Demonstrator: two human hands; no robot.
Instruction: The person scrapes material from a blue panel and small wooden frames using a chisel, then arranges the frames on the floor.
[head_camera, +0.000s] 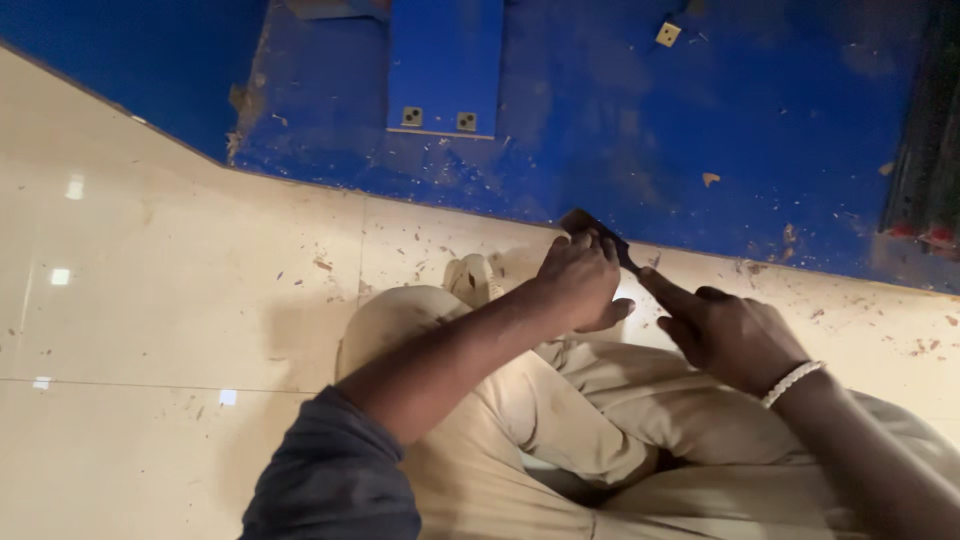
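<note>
My left hand (582, 275) is closed around a small dark flat tool or piece (590, 224), whose end sticks out above my fingers near the edge of the blue panel (700, 110). My right hand (725, 330), with a white beaded bracelet on its wrist, holds its index finger out straight, with the fingertip touching the dark piece's lower end just right of my left hand. Both hands hover over my bent knees in beige trousers (560, 400). What the dark piece is stays unclear.
I sit on a glossy cream tiled floor (170, 300) strewn with wood chips. A blue board (445, 65) with two small metal fittings stands on the blue panel. A small square fitting (668, 34) lies further back. Dark objects sit at the right edge (930, 130).
</note>
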